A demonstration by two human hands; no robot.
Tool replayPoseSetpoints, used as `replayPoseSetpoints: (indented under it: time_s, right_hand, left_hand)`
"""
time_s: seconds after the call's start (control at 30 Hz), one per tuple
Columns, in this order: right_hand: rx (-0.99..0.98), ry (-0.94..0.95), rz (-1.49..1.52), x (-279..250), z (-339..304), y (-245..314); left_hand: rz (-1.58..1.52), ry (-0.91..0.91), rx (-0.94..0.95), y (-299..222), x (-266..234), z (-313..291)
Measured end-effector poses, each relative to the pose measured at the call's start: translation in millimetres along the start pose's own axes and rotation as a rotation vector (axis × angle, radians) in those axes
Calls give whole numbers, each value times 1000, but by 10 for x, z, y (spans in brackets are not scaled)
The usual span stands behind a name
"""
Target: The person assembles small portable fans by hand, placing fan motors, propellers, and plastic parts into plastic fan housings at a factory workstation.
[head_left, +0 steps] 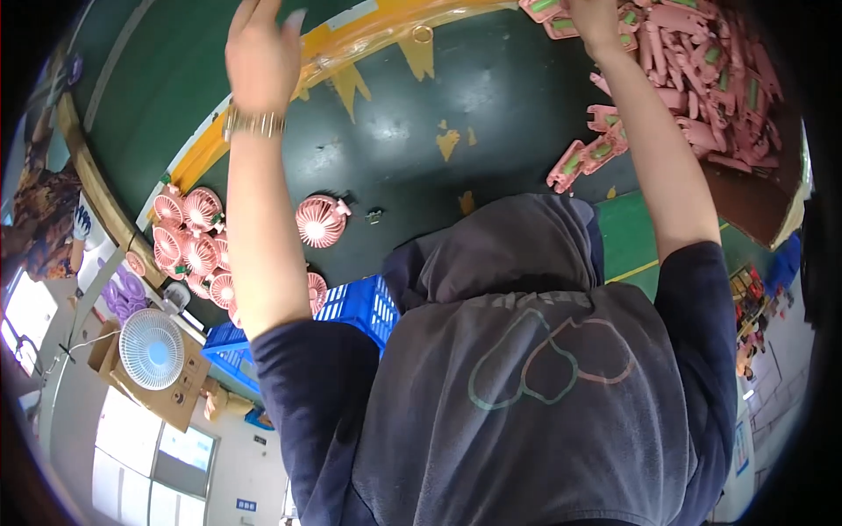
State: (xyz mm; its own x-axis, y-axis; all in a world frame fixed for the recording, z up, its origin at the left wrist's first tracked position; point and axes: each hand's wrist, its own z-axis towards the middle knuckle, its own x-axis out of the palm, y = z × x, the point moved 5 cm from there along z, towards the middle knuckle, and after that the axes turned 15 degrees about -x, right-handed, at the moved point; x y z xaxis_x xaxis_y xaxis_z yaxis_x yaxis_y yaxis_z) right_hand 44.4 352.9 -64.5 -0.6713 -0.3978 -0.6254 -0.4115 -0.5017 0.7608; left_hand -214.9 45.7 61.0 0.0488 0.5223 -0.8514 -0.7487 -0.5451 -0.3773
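Observation:
My left hand (263,66), with a metal watch band at the wrist, is raised over the far left edge of the dark green work table. Its thumb stands apart from the fingers, and nothing shows in it; the fingertips run past the top edge. At the far right, my right hand (594,19) reaches among pink plastic handle shells (684,61) with green inserts. Its fingers are cut off by the picture's edge. A pink fan head (321,221) lies right of my left forearm, beside a small green circuit board (374,216).
Several pink fan heads (200,209) are heaped at the left. Single pink shells (568,165) lie near the right side, before a brown cardboard box (745,197). Blue crates (358,309) stand below the table edge. A white fan (152,349) and another person (48,215) are at left.

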Motion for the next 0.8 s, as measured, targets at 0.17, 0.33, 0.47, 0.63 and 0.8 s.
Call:
replayPoseSetpoints:
  time_s: [0.17, 0.33, 0.47, 0.63, 0.8]
  right_hand:
    - [277, -53, 102, 14, -183, 356]
    - [43, -150, 280, -125, -376, 582]
    - [169, 15, 818, -91, -643, 751]
    - [51, 527, 270, 113, -1288, 910]
    - [-455, 565, -79, 218, -1645, 926]
  left_hand:
    - [-26, 601, -155, 1, -537, -1376]
    - [182, 741, -209, -158, -435, -2582]
    - [-18, 545, -407, -122, -368, -2702]
    - [-909, 339, -1011, -396, -665, -2403]
    - [-1287, 291, -915, -1102, -982, -2037]
